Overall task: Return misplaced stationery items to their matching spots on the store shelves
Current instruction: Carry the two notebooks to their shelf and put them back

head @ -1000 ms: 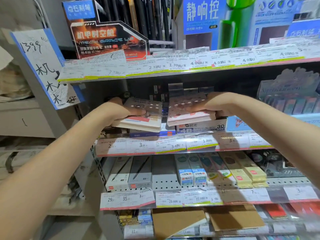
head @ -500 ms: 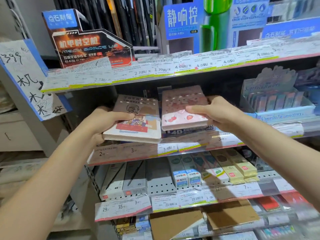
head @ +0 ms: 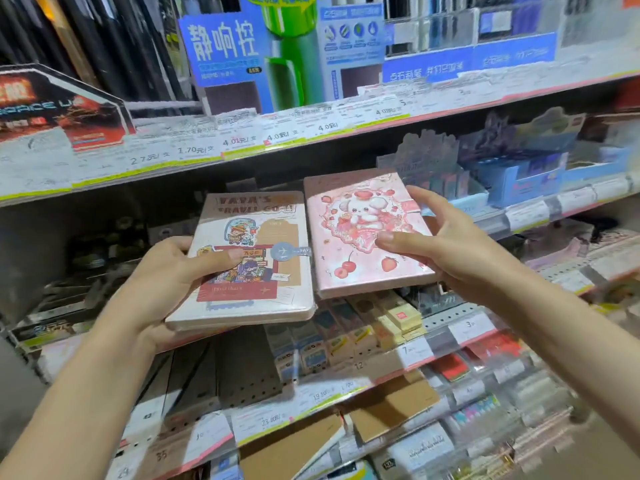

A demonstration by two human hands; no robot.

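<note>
My left hand (head: 173, 275) grips a cream travel-themed notebook (head: 256, 233) by its left edge, thumb across the cover. My right hand (head: 440, 251) grips a pink notebook (head: 349, 244) with a puppy and cherries on it, thumb on the cover and fingers at its right edge. Both notebooks are tilted cover-up, side by side and nearly touching, held out in front of the middle shelf (head: 540, 216). A round strap clasp (head: 282, 252) shows on the cream notebook's right edge.
Price-tag rails run along every shelf, such as the top one (head: 242, 147). Blue and green pen displays (head: 277, 53) stand on top. Boxed erasers (head: 398, 317) and brown notebooks (head: 391, 410) fill the lower shelves. Blue display boxes (head: 512, 178) sit right of the pink notebook.
Both hands have drawn the two notebooks out of the middle shelf toward me and tilted the covers up. The view has shifted right and closer.
</note>
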